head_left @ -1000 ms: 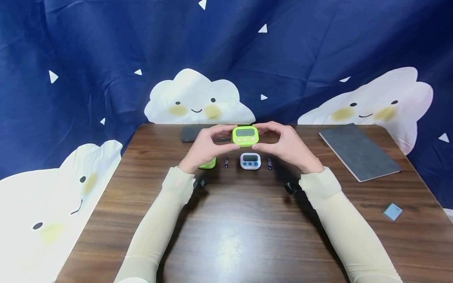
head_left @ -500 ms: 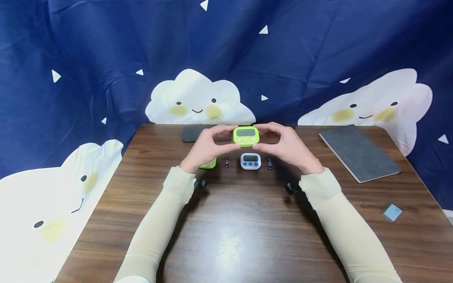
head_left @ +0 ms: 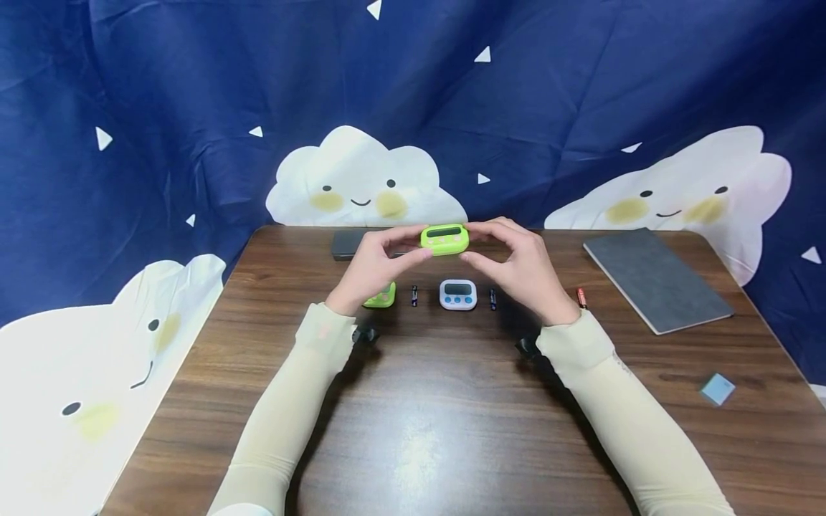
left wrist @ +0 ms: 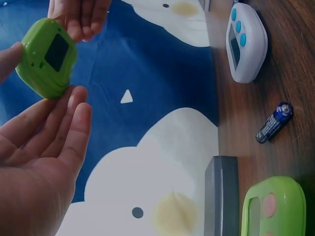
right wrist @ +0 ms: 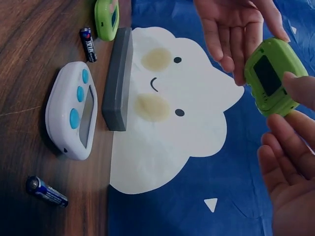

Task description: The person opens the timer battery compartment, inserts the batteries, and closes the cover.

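Observation:
Over the back of the table a green kitchen timer (head_left: pixel 445 239) is held up between both hands. Its screen and buttons face the head camera, tilted back; the wrist views show its rear with a dark rectangle. My left hand (head_left: pixel 381 266) pinches the left end between thumb and fingers. At the other end my right hand (head_left: pixel 519 265) has its index finger at the top corner and its thumb at the lower one. A white timer (head_left: pixel 458 294) with blue buttons lies below, between two dark blue batteries, one left (head_left: pixel 414 295) and one right (head_left: pixel 493 299).
A second green timer (head_left: pixel 382 296) is partly hidden by the left hand. Behind it lies a dark grey box (head_left: pixel 348 244). To the right are a red battery (head_left: pixel 581 297), a grey notebook (head_left: pixel 657 279) and a small light-blue block (head_left: pixel 718 388).
The held timer has tipped back and risen slightly, its face now foreshortened. My right wrist has shifted a little left, and the red battery beside it has come into view.

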